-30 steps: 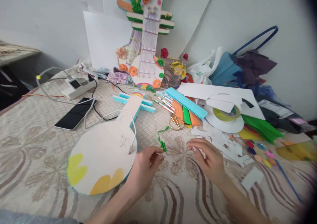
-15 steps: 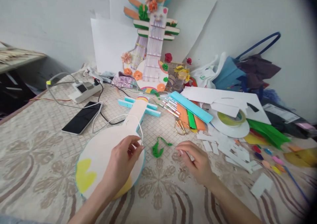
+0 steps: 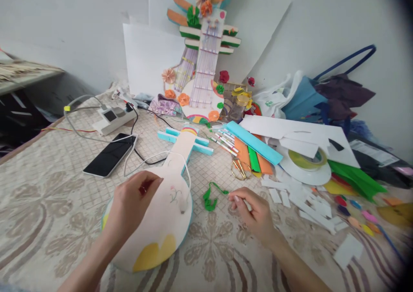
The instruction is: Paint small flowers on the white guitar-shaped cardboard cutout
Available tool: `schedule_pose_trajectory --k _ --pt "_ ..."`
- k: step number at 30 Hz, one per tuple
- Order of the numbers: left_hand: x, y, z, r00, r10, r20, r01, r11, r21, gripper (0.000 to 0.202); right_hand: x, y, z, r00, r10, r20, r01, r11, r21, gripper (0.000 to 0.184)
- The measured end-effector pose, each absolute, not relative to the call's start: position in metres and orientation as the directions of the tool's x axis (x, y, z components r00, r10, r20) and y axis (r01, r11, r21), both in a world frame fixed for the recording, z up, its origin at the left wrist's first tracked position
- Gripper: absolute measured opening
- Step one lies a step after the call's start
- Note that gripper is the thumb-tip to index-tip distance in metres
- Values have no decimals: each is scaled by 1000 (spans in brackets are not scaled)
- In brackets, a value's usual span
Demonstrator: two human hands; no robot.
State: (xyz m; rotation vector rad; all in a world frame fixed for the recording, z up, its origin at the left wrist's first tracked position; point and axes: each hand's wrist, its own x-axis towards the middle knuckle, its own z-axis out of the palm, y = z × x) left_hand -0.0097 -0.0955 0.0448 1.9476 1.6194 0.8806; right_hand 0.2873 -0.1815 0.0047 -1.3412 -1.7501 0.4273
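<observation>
A white cardboard guitar [image 3: 155,240] with yellow painted patches and a small drawn flower lies on the table. My left hand [image 3: 130,203] hovers over its round body, thumb and fingertips pressed together; whatever they pinch, if anything, is too small to see. Across the guitar runs a white cable [image 3: 189,178], its plug end resting on the body. To the right, my right hand [image 3: 253,212] is closed in a loose pinch, its contents also unclear. Just left of its fingertips is a curled green paper strip [image 3: 209,202].
A black phone [image 3: 108,156] and a power strip [image 3: 114,122] occupy the left. Gold scissors [image 3: 240,170], a blue paper roll [image 3: 254,142], white scraps [image 3: 312,210] and a tape roll [image 3: 308,159] lie to the right. A decorated guitar [image 3: 204,63] leans on the wall.
My left hand has moved left, away from the cable's end, uncovering the plug and the drawn flower. My right hand stays nearly in place. The view has shifted slightly.
</observation>
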Motion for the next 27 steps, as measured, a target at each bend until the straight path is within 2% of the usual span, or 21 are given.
schedule_pose_trajectory --k 2,4,6,9,12,15,18,20,27 --pt "-11 -93 46 161 969 186 695 -245 675 18 288 -182 3 -24 913 408 597 341 -727 18" --pt "-6 -93 45 322 925 203 658 -373 654 12 288 -183 2 1 920 392 583 318 -747 18" --pt "2 -93 43 540 806 241 570 -561 600 24 288 -182 3 23 927 375 574 295 -764 17" --pt "12 -91 41 793 555 250 434 -804 405 48 287 -182 4 47 929 367 577 275 -769 16" --pt "15 -83 45 885 415 212 359 -897 256 39 288 -182 5 64 925 375 578 272 -769 16" --pt "8 -74 53 848 441 295 369 -890 269 31 290 -183 5 96 923 374 557 261 -788 16" --pt "-1 -66 62 684 552 477 432 -834 344 25 291 -184 4 140 923 360 527 238 -816 15" --pt "-4 -62 68 581 584 567 470 -809 352 20 291 -184 4 158 925 344 510 222 -831 15" --pt "-14 -43 93 451 603 658 611 -746 264 16 288 -182 1 148 934 324 487 216 -846 15"
